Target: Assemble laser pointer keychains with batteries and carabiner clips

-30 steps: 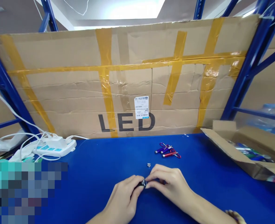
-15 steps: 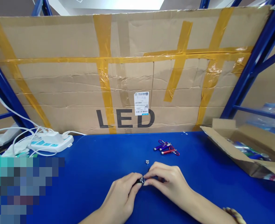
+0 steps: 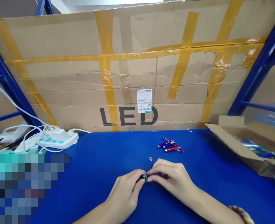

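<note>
My left hand [image 3: 125, 193] is closed around a small black mini flashlight [image 3: 145, 176], and only its silvery end shows past my thumb and forefinger. At that end my right hand [image 3: 172, 177] is pinched, thumb and forefinger meeting the rim; whether a small part is between them is hidden. Something dark shows partly beneath my right fingers. Just beyond my hands lies a small silvery metal piece, perhaps button cells [image 3: 151, 159]. Farther back rest two purple mini flashlights [image 3: 166, 144] and a red mini flashlight [image 3: 171, 149], with carabiner clips.
On the right stands an open cardboard box [image 3: 235, 152] with shiny coloured items inside. A white power strip [image 3: 60, 142] with cables sits at the back left of the blue table [image 3: 100, 161]. A large taped cardboard sheet [image 3: 81, 84] closes off the back. The lower left is pixelated.
The whole view has shifted slightly, moving the scene a little right and up. Both hands keep their places at the black mini flashlight, with little visible finger movement.
</note>
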### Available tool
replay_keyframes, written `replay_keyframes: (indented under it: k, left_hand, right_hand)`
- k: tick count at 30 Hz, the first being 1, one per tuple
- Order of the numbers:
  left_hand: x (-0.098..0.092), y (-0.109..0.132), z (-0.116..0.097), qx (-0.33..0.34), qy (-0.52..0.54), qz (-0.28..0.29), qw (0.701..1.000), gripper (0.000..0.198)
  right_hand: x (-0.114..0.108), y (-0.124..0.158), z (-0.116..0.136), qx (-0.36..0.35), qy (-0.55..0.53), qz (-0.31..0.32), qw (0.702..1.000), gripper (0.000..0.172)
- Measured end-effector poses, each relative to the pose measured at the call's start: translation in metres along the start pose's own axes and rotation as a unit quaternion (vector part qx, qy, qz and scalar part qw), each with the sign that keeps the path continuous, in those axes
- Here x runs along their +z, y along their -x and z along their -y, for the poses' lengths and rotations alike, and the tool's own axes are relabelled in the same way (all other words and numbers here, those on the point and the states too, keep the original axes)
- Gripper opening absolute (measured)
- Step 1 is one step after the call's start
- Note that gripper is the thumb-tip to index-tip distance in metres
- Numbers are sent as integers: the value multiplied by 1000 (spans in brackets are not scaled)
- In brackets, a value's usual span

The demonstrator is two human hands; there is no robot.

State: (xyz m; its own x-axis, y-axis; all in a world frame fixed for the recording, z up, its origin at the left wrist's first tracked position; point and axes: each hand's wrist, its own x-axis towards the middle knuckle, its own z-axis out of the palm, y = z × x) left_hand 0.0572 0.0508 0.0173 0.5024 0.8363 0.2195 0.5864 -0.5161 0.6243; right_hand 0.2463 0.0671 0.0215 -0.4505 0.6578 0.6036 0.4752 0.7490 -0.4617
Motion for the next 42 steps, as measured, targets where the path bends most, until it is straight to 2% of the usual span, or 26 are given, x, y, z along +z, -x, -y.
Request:
replay_keyframes:
  k: [8,21,26,32,42]
  left_hand:
    - [0,0,0,22,1,2,1000,22]
    - [5,-4,9,72,-36,-31,996,21]
    - [4,-4,10,70,-55,-16,996,21]
    - [9,-4,15,82,-47,-41,995,22]
    - [4,-5,14,68,-65,-21,995,19]
  right_hand:
    - [3,-1,-3,6,-45,7,999,16]
    - [2,-3,-2,10,-26,14,1000,19]
    - [3,-3,-2,1,-7,8,1000,22]
    - [5,-3,-3,-3,-8,1,1000,21]
    - [7,-2,-7,-3,1,9,1000,18]
